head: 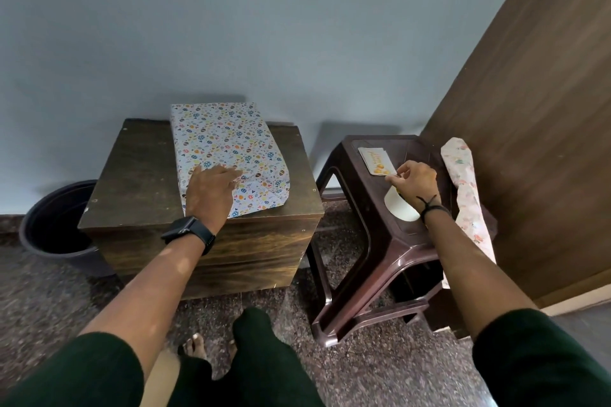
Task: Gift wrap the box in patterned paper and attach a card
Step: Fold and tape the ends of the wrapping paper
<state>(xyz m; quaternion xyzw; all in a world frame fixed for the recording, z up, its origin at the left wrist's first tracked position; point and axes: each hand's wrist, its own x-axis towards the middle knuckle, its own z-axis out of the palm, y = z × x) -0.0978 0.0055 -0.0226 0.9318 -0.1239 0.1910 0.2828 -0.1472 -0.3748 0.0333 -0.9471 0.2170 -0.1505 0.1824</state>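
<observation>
The box, covered in white paper with small coloured prints, lies on a dark wooden cabinet. My left hand presses flat on the box's near end, where the folded paper flap sits. My right hand is over a brown plastic stool, with fingers curled and pinching something small that I cannot make out. A white tape roll lies just under that hand. Cream cards with gold print rest on the stool top, touching the fingertips' left side.
A rolled sheet of pink floral paper leans at the stool's right side against a brown wooden door. A dark round bin stands on the floor left of the cabinet. The grey wall is close behind both.
</observation>
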